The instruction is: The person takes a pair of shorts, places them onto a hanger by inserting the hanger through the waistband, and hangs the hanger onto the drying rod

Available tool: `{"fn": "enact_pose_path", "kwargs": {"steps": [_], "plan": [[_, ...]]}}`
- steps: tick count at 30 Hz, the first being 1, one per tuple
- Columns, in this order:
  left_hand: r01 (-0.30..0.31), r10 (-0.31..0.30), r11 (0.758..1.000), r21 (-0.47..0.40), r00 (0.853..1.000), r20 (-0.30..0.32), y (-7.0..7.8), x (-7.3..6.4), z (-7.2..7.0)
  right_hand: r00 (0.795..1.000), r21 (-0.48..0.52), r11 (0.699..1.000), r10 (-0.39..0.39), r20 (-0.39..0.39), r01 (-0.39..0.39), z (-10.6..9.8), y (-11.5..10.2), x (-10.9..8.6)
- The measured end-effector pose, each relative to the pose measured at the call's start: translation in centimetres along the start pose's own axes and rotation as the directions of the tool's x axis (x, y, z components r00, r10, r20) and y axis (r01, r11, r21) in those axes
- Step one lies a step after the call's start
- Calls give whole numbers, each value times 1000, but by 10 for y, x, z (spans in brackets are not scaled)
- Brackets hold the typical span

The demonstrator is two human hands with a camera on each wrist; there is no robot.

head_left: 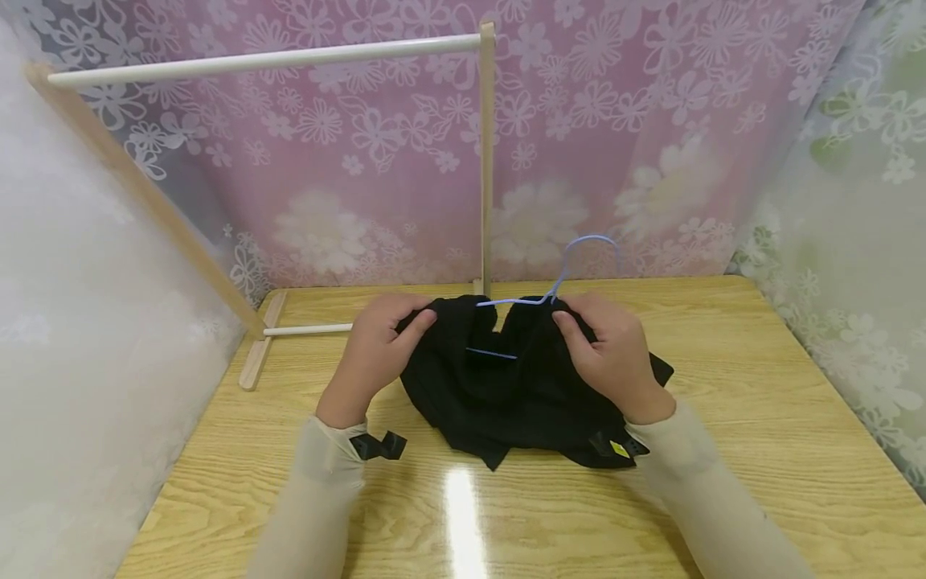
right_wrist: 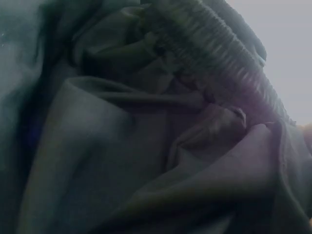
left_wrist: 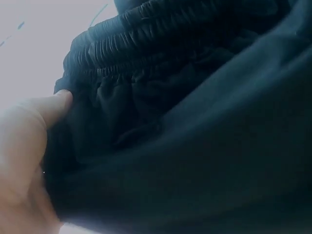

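Both hands hold up a pair of black shorts (head_left: 499,402) by the gathered elastic waistband (left_wrist: 141,44). At the left end of the band, my left hand (head_left: 383,342) pinches the cloth between thumb and fingers. My right hand (head_left: 611,350) pinches the other side, its thumb on the near face. A blue hanger (head_left: 593,238) is partly inside the shorts, its hook standing up beside the right fingers and a thin bar showing in the waist opening. The rest of the hanger is hidden by cloth. Dark folds fill most of the right wrist view.
A wooden rack upright (head_left: 486,161) and a white top rail (head_left: 275,60) stand behind and left. The rack's lower white rail (head_left: 318,330) runs behind the left hand. Wood-grain table (head_left: 405,523) lies underneath, with a floral curtain (head_left: 637,121) behind it.
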State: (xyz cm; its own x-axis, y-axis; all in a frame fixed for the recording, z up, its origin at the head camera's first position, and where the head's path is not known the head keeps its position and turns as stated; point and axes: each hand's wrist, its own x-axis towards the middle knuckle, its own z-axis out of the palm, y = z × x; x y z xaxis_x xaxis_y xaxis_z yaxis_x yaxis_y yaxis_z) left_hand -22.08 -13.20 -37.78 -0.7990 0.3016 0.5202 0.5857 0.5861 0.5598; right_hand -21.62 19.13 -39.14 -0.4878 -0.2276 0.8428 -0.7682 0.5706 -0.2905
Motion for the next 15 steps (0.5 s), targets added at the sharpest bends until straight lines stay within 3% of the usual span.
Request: {"fn": "enact_pose_path", "kwargs": {"steps": [5,15], "plan": [[-61,59,996,68,998,34,12,0,9,997,-5,998,-55,50,55,1,-1,-1],[-111,107,992,55,992,58,34,-3,26,988,9,993,-115,107,115,7,-8,-3]]}}
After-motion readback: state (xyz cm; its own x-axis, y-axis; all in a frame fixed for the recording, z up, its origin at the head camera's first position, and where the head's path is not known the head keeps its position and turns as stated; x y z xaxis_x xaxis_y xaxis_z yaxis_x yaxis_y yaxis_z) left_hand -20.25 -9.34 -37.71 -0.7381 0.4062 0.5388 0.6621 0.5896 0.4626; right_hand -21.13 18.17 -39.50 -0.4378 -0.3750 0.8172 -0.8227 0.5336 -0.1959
